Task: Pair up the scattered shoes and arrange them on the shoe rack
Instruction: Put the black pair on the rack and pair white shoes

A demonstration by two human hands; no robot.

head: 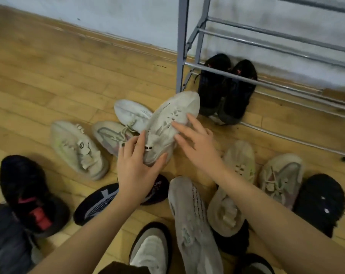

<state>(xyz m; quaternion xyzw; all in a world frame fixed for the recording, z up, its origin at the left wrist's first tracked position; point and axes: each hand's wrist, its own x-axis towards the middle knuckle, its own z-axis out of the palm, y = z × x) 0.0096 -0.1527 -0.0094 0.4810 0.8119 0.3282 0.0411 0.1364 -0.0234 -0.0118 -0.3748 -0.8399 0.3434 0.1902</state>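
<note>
White sneaker (168, 125), left hand (137, 171) gripping, right hand (199, 145) touching

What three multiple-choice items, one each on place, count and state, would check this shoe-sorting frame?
1. Where is the black pair?
A. under the rack's lowest bars
B. on its top shelf
C. beside the left forearm

2. How many shoes rest on the rack's bars?
A. none
B. two
C. four

3. What is the left hand doing?
A. resting flat on the floor
B. gripping the pale shoe
C. holding a black shoe

Key: 1 A, its toes pass beneath the bars. 2 A, every visible bar is bare. 3 B, the thumb and fingers wrap its heel; the right hand is open, fingers on its side.
</note>
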